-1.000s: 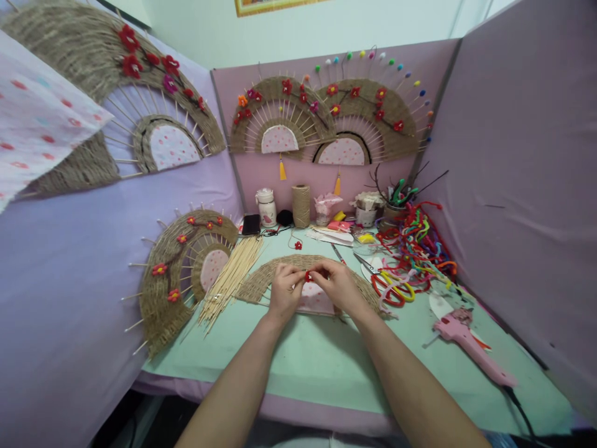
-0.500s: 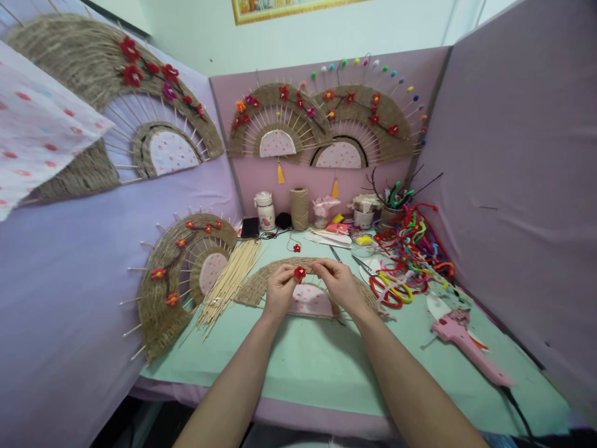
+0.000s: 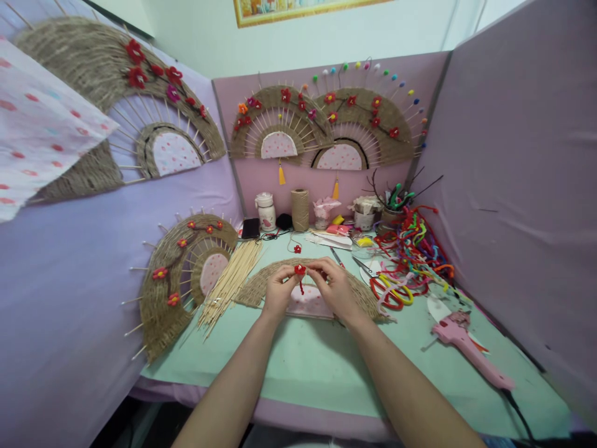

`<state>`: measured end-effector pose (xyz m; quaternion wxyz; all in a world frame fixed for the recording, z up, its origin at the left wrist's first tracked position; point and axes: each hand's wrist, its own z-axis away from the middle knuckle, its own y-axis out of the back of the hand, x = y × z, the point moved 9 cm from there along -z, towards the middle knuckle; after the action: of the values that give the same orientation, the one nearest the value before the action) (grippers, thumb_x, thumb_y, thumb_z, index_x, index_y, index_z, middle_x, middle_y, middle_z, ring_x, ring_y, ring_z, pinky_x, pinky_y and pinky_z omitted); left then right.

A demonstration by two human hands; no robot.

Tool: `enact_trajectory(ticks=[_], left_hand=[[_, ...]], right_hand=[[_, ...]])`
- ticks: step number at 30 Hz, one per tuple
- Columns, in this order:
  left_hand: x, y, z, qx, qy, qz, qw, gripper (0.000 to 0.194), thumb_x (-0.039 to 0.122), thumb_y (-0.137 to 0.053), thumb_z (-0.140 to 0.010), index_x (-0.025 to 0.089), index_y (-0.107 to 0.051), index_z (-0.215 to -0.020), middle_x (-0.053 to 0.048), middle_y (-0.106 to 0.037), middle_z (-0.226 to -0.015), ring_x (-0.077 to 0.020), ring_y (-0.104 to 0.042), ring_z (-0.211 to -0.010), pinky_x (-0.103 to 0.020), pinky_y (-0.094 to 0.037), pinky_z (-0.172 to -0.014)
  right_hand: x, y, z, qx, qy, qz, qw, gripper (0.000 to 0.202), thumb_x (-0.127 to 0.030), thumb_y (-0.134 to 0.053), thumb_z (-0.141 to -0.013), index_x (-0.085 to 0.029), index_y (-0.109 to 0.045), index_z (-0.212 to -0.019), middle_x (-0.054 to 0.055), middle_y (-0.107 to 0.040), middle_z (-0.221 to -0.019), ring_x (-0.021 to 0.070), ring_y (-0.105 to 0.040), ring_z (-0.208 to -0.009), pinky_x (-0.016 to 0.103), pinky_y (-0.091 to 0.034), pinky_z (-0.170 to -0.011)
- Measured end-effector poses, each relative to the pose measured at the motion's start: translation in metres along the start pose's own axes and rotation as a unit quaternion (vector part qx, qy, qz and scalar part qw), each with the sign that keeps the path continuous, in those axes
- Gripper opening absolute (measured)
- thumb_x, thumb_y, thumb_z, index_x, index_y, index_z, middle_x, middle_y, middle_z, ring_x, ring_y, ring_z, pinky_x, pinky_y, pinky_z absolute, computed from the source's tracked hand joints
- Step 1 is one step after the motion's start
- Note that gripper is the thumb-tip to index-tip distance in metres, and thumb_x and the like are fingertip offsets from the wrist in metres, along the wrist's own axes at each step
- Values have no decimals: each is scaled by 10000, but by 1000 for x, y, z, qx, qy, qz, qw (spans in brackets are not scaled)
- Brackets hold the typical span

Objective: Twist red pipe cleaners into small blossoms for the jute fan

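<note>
A small red flower (image 3: 299, 269), seemingly of fuzzy pipe cleaner with a pale centre, is pinched between the thumb and fingers of my left hand (image 3: 280, 291). From beneath it hangs a short red stem (image 3: 301, 289). Close against the flower's right side, my right hand (image 3: 332, 286) has its thumb and fingertips pressed together; what they grip is hidden. Both hands are above a half-round twine fan (image 3: 261, 283) lying on the table, whose centre is a dotted white half-circle (image 3: 305, 303). Another red flower (image 3: 297, 249) lies just behind the fan.
Bamboo sticks (image 3: 231, 277) lie left of the fan. To the right are scissors (image 3: 394, 291), a heap of coloured pipe cleaners (image 3: 415, 249) and a pink glue gun (image 3: 469, 348). A twine roll (image 3: 300, 210) and a white bottle (image 3: 265, 211) stand behind. Finished fans (image 3: 186, 280) lean on the walls.
The red flower has tipped in my left fingers, so its face points more upward and its red stem shows below. My right fingertips have moved left, closer to it.
</note>
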<state>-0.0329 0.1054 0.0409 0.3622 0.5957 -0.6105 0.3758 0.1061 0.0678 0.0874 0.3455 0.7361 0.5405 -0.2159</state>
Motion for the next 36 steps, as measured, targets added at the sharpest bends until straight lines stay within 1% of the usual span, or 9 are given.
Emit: enact_trajectory(ticks=[3,6,9,11,18,22,28,33,36], left_hand=[[2,0,1,1,-6,-22,1000,125,301,-672,-700,183,-702,-728,-33,-616,-776,-151,-555,-758,-282,-428,-700],[6,2,2,10,-27,-88,996,112,296,-655,-717,198,-706,-730,-26,-582,-742,-143,-533,-716,-271,-415,-648],[17,4,5,35,-87,-179,979,82,270,-646,-725,217,-709,-732,-21,-560,-717,-155,-514,-745,-290,-403,-692],[24,3,8,42,-124,-221,967,68,236,-637,-732,224,-703,-736,-18,-560,-721,-160,-507,-773,-307,-397,-735],[28,-1,12,45,-175,-286,941,79,180,-623,-742,218,-688,-768,-18,-555,-742,-167,-495,-802,-313,-402,-744],[26,-2,13,40,-185,-307,933,83,191,-620,-746,220,-690,-779,-21,-550,-741,-174,-490,-809,-325,-410,-751],[26,-5,13,25,-190,-315,930,79,199,-613,-755,211,-687,-777,-27,-550,-741,-178,-475,-804,-326,-404,-736],[27,-4,13,31,-179,-292,939,62,215,-624,-748,219,-685,-741,-23,-548,-724,-180,-477,-797,-326,-394,-738],[27,-2,12,35,-164,-270,948,54,213,-637,-736,221,-690,-736,-20,-548,-712,-178,-479,-796,-316,-391,-730]], right_hand=[[-5,0,1,9,24,5,1000,143,-245,-506,-856,-213,-640,-896,50,-610,-880,171,-565,-860,306,-449,-760],[-5,0,1,6,29,13,999,150,-234,-503,-857,-220,-640,-916,48,-608,-885,170,-564,-861,310,-451,-764],[0,-2,2,-4,24,24,999,157,-229,-497,-859,-223,-640,-923,50,-612,-896,174,-563,-864,318,-451,-768],[2,-4,2,-10,24,34,999,139,-226,-507,-853,-221,-639,-897,49,-617,-894,178,-562,-873,325,-445,-784],[8,-8,2,-29,25,70,997,68,-206,-557,-813,-210,-619,-839,38,-629,-848,177,-566,-838,316,-434,-768],[11,-10,2,-49,17,81,995,65,-219,-554,-807,-203,-617,-804,36,-633,-810,175,-567,-805,311,-430,-751],[13,-11,2,-58,13,93,994,67,-217,-557,-798,-204,-623,-800,37,-649,-816,181,-564,-801,319,-418,-749],[10,-9,1,-54,21,115,992,63,-191,-558,-788,-202,-615,-766,36,-643,-799,185,-556,-808,323,-407,-758],[13,-6,1,-41,1,117,992,63,-187,-565,-773,-195,-619,-742,35,-643,-774,180,-557,-779,314,-407,-735]])
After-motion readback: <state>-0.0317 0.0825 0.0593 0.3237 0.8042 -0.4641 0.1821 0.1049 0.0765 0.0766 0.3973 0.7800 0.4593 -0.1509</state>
